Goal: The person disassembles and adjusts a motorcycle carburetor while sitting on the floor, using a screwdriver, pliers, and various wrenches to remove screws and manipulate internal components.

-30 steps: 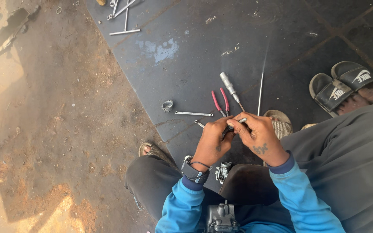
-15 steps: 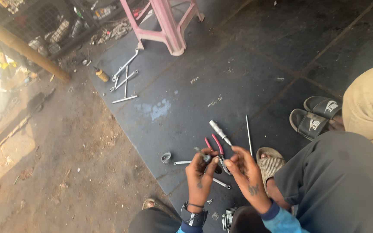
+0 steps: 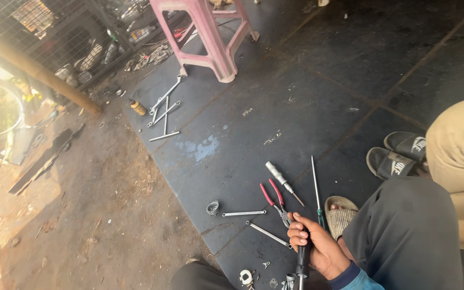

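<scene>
Fingers (image 3: 298, 234) curled tight round a black tool handle (image 3: 302, 256), knuckles toward the camera, thumb side up; handle held upright-ish and running down toward the bottom edge of the view, its lower end cut off there; grip looks like a firm clench, probably to keep the tool steady near the small parts below. Right hand (image 3: 318, 247) low in the view, wrist bent inward, blue cuff (image 3: 350, 276) just behind it, forearm coming in from the lower right over a dark-trousered knee (image 3: 404, 236). Left hand not visible, so no telling whether closed or loose. Just above the knuckles, red-handled pliers (image 3: 273, 197) lying flat on the dark floor (image 3: 307, 96); beside them a silver driver (image 3: 283, 181) and a long thin green-handled screwdriver (image 3: 316, 188); further left two slim spanners (image 3: 244, 213) and a small metal ring (image 3: 212, 207), all within easy reach, likely laid out for that reason. Near the bottom edge, small white and metal bits (image 3: 246, 277). Well apart, up the floor, a pink plastic stool (image 3: 210, 37) and more spanners (image 3: 165, 110). At right, another person's tan trouser leg (image 3: 460, 150) and black sandals (image 3: 398, 156).
</scene>
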